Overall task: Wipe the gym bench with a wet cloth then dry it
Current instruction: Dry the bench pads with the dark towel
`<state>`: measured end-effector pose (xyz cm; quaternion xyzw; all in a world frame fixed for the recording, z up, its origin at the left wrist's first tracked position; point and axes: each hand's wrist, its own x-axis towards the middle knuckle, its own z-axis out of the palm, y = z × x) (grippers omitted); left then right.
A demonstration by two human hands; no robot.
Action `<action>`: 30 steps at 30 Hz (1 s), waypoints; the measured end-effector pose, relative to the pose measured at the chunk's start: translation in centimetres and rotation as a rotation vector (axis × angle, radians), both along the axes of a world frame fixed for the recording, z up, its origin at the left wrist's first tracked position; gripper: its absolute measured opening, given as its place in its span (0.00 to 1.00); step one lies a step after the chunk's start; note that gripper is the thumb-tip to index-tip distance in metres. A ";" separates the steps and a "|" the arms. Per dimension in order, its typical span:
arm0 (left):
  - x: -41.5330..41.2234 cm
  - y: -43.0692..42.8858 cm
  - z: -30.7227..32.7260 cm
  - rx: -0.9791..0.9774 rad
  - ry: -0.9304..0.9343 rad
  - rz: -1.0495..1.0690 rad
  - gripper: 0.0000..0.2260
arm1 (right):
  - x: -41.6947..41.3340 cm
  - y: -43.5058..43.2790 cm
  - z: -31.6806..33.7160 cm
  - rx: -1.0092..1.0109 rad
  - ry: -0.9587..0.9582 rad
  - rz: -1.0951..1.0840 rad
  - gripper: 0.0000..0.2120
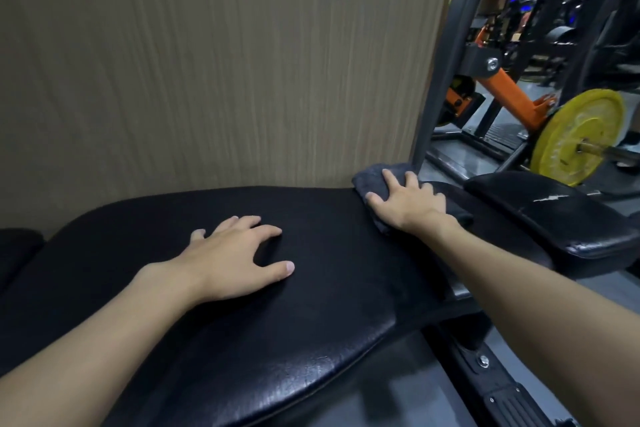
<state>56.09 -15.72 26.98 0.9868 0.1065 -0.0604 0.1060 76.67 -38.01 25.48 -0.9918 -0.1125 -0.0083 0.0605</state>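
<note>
A black padded gym bench (329, 288) runs across the view in front of me. My left hand (232, 256) rests flat on the middle of its pad, fingers spread. At the far right end of the pad lies a folded dark grey cloth (372, 180). My right hand (408, 201) presses down on this cloth with straight, spread fingers and covers most of it. A second black pad (554, 215), the bench's other section, sits to the right with a worn, cracked spot on its surface.
A tan wood-grain wall (207, 62) stands right behind the bench. A dark steel upright (440, 73) rises behind the cloth. Further right are an orange machine arm (512, 94) and a yellow weight plate (578, 135) on a bar. The bench's metal frame (485, 364) crosses the grey floor at lower right.
</note>
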 end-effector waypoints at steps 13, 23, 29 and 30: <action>-11.0 9.9 -0.6 -0.010 -0.135 0.229 0.25 | -8.5 18.7 0.1 -0.037 -0.012 0.268 0.34; -18.4 14.7 -1.7 -0.002 -0.253 0.437 0.31 | -17.0 31.1 0.0 -0.038 -0.019 0.541 0.34; -19.4 15.4 -1.9 -0.308 -0.335 0.513 0.31 | -20.8 32.9 0.1 -0.039 -0.015 0.653 0.34; -19.5 15.4 -1.9 -0.318 -0.348 0.510 0.31 | -21.4 32.6 0.2 -0.039 -0.006 0.674 0.34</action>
